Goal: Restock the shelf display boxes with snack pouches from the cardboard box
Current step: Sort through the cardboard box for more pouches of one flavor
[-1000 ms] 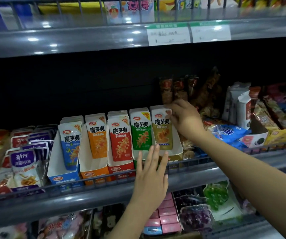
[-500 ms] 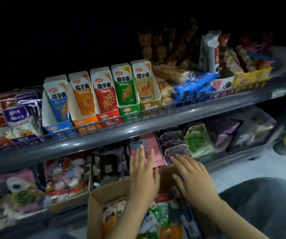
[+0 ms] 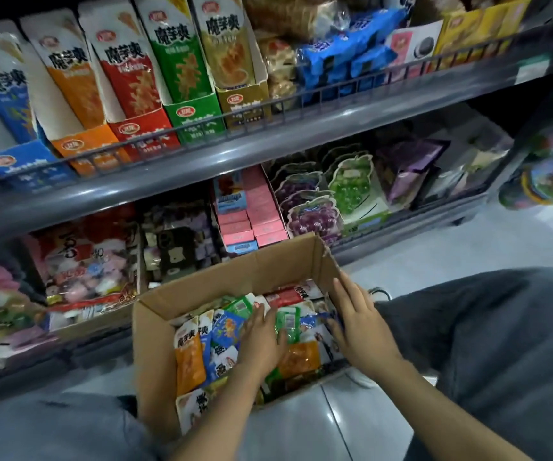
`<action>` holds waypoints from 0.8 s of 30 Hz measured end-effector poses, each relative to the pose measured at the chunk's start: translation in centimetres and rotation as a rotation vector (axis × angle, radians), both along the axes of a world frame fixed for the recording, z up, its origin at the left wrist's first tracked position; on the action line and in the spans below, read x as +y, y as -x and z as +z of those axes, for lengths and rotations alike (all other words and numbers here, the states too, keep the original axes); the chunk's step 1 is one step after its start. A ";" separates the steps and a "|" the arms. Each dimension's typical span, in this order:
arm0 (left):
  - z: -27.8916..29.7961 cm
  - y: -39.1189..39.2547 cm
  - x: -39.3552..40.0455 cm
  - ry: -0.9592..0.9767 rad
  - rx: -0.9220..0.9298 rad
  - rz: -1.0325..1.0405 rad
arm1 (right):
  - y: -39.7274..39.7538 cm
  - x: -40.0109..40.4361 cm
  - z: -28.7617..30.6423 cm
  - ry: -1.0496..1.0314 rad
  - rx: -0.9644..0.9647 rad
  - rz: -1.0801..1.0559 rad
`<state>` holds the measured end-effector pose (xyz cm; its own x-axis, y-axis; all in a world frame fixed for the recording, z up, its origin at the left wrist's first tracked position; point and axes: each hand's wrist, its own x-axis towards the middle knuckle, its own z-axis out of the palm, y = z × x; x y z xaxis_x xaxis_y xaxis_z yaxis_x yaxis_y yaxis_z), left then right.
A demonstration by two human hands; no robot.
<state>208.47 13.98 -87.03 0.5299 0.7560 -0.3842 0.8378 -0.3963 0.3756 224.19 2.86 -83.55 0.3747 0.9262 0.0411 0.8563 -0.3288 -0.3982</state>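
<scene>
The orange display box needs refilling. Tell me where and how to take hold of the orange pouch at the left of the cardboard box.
Pinch the orange pouch by its white top edge, coming from above. It leans nearly upright against the cardboard box wall, top uppermost and uncovered; its lower end is wedged among other pouches. The left hand is nearest.

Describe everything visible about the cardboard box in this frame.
The cardboard box is plain brown corrugated card, open-topped with flaps up, sitting on the floor below the lower shelf. It holds a loose jumble of orange, blue, green and red snack pouches. The left hand rests among them; the right hand is at its right wall.
</scene>
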 end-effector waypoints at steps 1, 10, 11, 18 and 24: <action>-0.4 -0.1 0.2 0.030 0.011 0.007 | 0.0 0.0 -0.2 -0.021 0.002 -0.010; -3.9 -0.5 2.2 0.129 0.143 -0.067 | 0.1 0.2 -1.0 -0.059 -0.028 -0.073; -4.1 -0.5 2.3 0.136 0.128 -0.060 | 0.1 0.2 -1.0 -0.054 -0.016 -0.077; -4.4 2.2 4.2 -0.011 0.040 0.122 | 0.0 0.2 -1.3 -0.055 -0.011 -0.071; -4.7 3.4 4.7 0.229 0.251 0.152 | 0.0 0.4 -1.6 -0.049 0.008 -0.085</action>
